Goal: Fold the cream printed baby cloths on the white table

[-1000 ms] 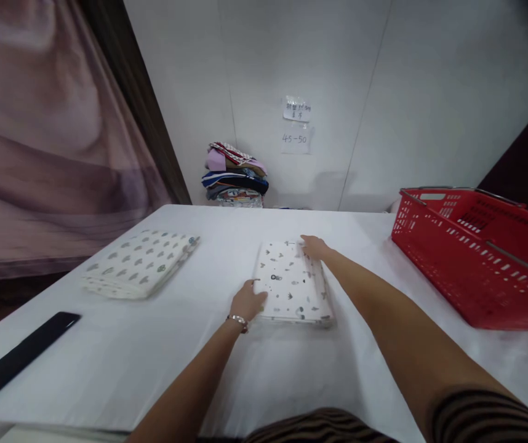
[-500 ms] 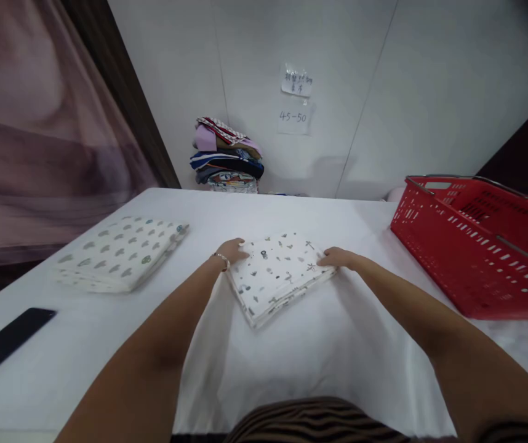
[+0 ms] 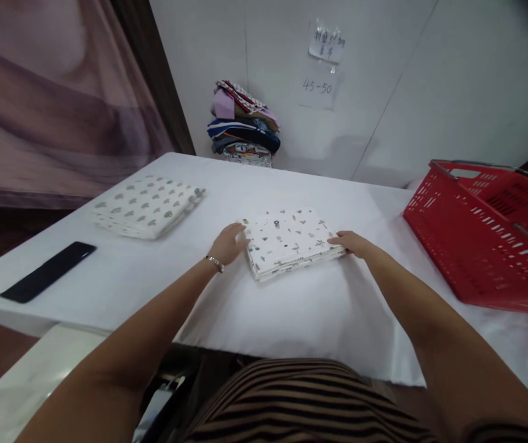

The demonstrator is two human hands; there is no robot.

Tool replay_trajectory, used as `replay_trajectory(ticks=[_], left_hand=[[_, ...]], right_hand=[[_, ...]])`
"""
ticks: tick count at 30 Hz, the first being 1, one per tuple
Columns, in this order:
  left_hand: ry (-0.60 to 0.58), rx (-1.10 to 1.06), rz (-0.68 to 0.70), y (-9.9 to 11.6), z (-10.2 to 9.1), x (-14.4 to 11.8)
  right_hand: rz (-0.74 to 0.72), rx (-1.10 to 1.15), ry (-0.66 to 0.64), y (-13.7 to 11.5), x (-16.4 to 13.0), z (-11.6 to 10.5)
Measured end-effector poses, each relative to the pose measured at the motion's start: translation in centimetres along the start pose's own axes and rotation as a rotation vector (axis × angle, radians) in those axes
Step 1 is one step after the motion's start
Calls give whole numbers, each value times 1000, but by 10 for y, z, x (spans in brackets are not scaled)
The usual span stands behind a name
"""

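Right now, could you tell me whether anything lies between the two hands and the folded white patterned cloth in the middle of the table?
Nothing visible does. The left hand and right hand each touch opposite edges of the folded white patterned cloth.

Matt printed folded cloth [image 3: 292,242], seemingly cotton; glossy plastic basket [image 3: 485,240]; smooth white tablecloth [image 3: 292,307].

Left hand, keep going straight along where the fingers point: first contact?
Probably the folded printed cloth: the left hand points right, its fingertips already at the cloth's left edge. Whether they actually touch is unclear.
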State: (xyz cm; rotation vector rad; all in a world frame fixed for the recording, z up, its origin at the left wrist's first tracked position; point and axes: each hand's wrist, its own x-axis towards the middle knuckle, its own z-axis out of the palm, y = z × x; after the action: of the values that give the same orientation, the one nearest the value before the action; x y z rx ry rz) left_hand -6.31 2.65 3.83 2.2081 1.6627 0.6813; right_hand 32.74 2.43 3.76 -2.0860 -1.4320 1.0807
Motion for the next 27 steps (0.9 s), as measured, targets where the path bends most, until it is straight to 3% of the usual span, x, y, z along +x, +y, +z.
replay_trajectory(ticks=[4, 8, 10, 12, 15, 17, 20, 27], left_hand=[[33, -111, 141, 17, 1, -43], [28, -156, 306, 31, 9, -66], [9, -144, 337, 35, 12, -70], [-19, -125, 333, 38, 13, -72], [-53, -84, 332, 39, 15, -73], [-49, -47, 355, 38, 16, -74], [-22, 11, 395, 37, 17, -75], [60, 130, 472, 42, 16, -82]], right_hand=[[93, 124, -69, 14, -22, 3], [23, -11, 50, 22, -34, 5], [-105, -168, 220, 20, -39, 6], [-329, -271, 339, 15, -47, 10], [-703, -327, 240, 8, -61, 22], [-850, -372, 121, 4, -68, 32], [-900, -425, 74, 3, -72, 44], [-980, -466, 172, 8, -69, 54]])
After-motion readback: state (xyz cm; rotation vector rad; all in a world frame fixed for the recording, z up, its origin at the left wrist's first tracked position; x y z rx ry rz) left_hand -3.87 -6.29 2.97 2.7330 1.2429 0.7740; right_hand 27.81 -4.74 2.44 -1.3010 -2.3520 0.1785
